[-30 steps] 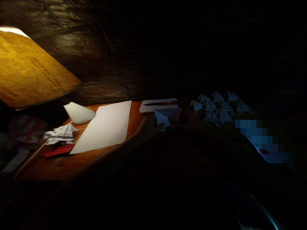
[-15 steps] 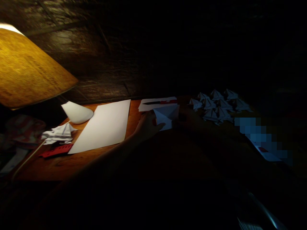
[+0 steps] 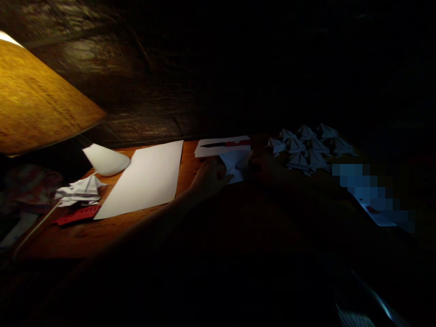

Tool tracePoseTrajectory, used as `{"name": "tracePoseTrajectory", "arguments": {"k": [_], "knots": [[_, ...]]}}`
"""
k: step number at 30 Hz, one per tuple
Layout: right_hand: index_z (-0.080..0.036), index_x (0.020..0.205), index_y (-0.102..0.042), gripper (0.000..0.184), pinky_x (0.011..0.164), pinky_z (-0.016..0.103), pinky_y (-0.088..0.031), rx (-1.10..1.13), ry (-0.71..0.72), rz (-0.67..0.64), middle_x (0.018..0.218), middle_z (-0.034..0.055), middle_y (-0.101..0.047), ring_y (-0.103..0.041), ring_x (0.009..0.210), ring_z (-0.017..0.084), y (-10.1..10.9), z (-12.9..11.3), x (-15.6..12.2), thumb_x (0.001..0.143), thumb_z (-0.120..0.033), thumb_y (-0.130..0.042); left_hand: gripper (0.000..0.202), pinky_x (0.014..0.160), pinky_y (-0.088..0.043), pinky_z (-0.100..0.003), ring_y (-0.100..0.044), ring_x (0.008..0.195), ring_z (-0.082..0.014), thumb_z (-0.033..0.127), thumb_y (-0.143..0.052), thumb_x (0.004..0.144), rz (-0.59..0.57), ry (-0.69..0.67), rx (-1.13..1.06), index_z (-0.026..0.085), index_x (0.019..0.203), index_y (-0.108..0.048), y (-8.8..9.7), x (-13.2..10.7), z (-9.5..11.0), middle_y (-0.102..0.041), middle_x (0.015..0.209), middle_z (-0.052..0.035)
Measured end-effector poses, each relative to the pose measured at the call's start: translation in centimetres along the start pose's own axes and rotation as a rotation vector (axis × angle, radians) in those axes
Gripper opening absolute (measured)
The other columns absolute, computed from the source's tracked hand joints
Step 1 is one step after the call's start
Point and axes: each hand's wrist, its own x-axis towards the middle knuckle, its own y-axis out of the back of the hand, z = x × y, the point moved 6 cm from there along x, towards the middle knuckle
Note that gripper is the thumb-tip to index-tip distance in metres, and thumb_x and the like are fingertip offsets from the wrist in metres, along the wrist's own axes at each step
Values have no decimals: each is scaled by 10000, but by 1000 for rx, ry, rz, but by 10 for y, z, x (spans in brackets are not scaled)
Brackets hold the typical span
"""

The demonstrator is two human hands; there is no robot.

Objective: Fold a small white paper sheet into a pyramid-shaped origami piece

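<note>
The scene is very dark, lit only from the left. My left hand rests on the wooden table with its fingers closed on the left edge of a small folded white paper. My right hand is a dim shape at the paper's right edge and seems to grip it too. A pile of several folded white paper shapes lies just right of my right hand.
A large blank white sheet lies left of my hands. Behind the folded paper, a red-handled knife rests on another white sheet. A lampshade, a paper cone, crumpled paper and a red ruler fill the left.
The folded paper looks smaller and lower between my hands than a second ago, and both hands sit closer over it. The view has drifted slightly.
</note>
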Motion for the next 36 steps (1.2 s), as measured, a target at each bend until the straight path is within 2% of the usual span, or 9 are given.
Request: {"name": "tracePoseTrajectory", "arguments": {"k": [7,13,18,21,24,30,36], "knots": [[-177,725,-672,152,685,314,-383,-95,91,-42,870,68,-716,-596,744,173,-4,-4,0,850,-99,-633,290,754,-502,-362,-607,868,-210,322,-703,900,-39,-34,62,186,670,-590,-1,-3,3,-647,1003,-77],[-165,934,-780,195,825,339,-457,-124,165,-48,1110,115,-737,-667,967,233,-7,-6,-4,910,-120,-592,199,851,-535,-406,-630,939,-240,321,-647,946,-123,-125,91,185,803,-675,-2,-5,9,-659,973,-78],[-145,1012,-803,201,803,352,-477,-161,217,-98,1212,155,-673,-660,955,236,-5,-13,-9,954,-202,-620,178,938,-556,-473,-641,1095,-294,351,-667,947,-154,-194,137,193,966,-745,3,-9,18,-656,1233,-128],[-154,1002,-815,198,772,357,-472,-193,221,-123,1166,151,-656,-645,941,247,-3,-16,-11,956,-275,-665,241,1057,-508,-556,-592,1248,-349,414,-690,946,-198,-243,184,216,1064,-760,4,-12,24,-617,1372,-137],[-155,1010,-818,199,774,354,-474,-181,217,-144,1184,150,-641,-637,951,245,-2,-16,-12,956,-291,-685,362,1129,-447,-606,-539,1338,-378,504,-702,936,-245,-260,215,231,1171,-739,3,-15,27,-615,1401,-137],[-145,1011,-814,178,799,361,-483,-182,229,-139,1190,147,-635,-626,960,240,-3,-11,-11,943,-233,-675,553,1178,-394,-616,-436,1436,-406,571,-675,936,-254,-250,190,212,1355,-629,-2,-20,31,-531,1520,-160],[-138,1005,-805,182,835,365,-502,-192,244,-174,1222,146,-618,-618,969,229,-2,-12,-12,936,-233,-667,648,1235,-302,-647,-347,1502,-446,632,-664,923,-268,-217,199,173,1373,-581,-10,-27,35,-427,1605,-197]]}}
